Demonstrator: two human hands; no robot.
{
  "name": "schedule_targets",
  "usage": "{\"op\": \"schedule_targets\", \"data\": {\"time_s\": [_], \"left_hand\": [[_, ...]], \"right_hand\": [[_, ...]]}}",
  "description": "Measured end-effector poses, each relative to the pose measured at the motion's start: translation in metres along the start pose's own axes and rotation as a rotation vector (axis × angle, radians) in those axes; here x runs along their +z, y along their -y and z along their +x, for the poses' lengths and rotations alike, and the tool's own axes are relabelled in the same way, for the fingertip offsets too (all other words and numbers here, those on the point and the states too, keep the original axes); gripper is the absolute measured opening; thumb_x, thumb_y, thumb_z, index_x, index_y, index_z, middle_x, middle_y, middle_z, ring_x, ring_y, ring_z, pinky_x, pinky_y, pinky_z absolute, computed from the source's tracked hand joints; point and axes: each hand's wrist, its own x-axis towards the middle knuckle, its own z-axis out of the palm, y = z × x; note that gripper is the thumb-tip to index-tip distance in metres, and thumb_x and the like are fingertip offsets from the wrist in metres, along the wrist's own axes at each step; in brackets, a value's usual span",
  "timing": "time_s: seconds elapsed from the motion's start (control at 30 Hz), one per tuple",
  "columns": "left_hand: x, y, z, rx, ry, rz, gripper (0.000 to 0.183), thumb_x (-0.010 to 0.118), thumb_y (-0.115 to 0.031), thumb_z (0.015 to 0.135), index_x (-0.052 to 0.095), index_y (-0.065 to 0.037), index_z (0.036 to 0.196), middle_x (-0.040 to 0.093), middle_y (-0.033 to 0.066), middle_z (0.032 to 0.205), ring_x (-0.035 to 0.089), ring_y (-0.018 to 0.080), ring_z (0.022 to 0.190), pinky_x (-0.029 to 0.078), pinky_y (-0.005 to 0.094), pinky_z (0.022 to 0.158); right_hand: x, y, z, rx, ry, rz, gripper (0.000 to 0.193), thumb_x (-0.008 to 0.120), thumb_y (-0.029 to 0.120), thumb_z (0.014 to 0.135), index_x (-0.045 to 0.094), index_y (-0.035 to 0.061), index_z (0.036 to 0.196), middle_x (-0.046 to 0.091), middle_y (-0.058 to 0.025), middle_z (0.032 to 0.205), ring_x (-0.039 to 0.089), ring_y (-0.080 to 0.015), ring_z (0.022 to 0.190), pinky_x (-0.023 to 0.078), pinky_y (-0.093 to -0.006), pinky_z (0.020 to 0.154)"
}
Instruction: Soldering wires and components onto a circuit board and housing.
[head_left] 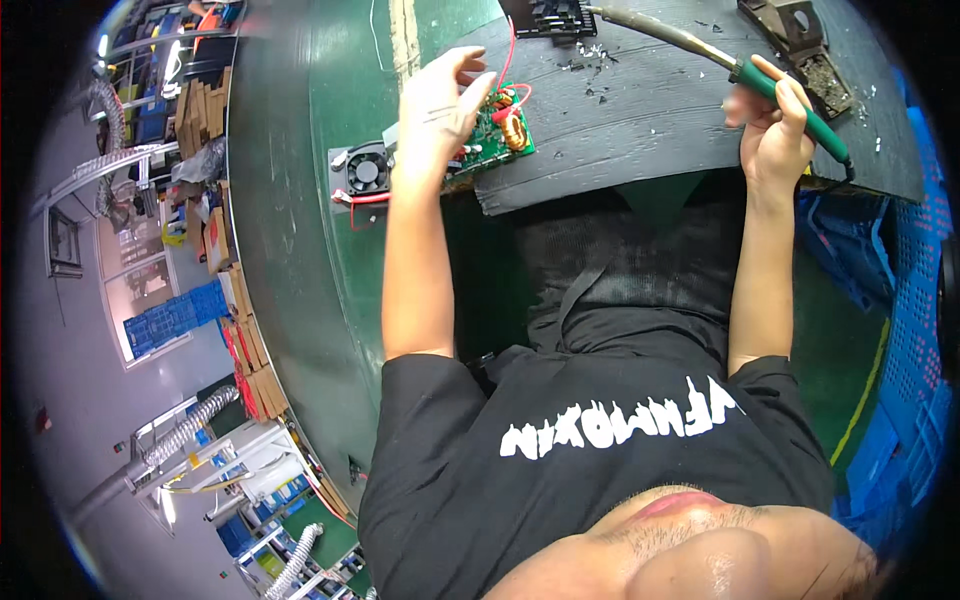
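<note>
My right hand (775, 130) is closed around the green handle of a soldering iron (825, 135). The iron's metal barrel reaches left across the dark work surface, its end beside a black slotted part (562, 20) at the far edge of view. Over a green circuit board (490, 150) hovers my left hand (440, 112), thumb and fingers apart with nothing visible between them. Copper coils and red wires show on the board, and my hand and forearm hide part of it. A small black fan (367, 172) with a red cable sits just left of that forearm.
A dark open metal box (822, 85) with bits inside stands at the far right. Small scraps lie scattered on the grey board (640, 130). Blue perforated crates (915, 270) flank me on the right. Shelves and cardboard boxes (200, 120) stand off to the left.
</note>
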Motion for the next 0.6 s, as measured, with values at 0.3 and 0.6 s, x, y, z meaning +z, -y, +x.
{"op": "schedule_targets", "data": {"time_s": [0.3,0.6], "left_hand": [[0.034,-0.002,0.015,-0.318,-0.122,-0.586,0.018,0.065,-0.008,0.085,0.066,0.005,0.097,0.071,0.0123,0.085,0.067,0.0143,0.075,0.053,0.026,0.071],[0.015,-0.039,0.014,-0.327,-0.342,-0.985,0.01,0.062,-0.001,0.087,0.063,0.004,0.097,0.066,0.0106,0.077,0.063,0.0132,0.066,0.053,0.024,0.063]], "right_hand": [[-0.011,-0.002,-0.001,0.011,0.005,0.08,0.045,0.045,0.029,0.09,0.059,-0.0081,0.111,0.065,-0.019,0.077,0.063,-0.0233,0.059,0.051,-0.0297,0.052],[-0.011,-0.002,0.004,0.026,-0.009,0.083,0.048,0.047,0.033,0.087,0.057,-0.0074,0.112,0.066,-0.0225,0.081,0.061,-0.0265,0.057,0.05,-0.0313,0.047]]}}
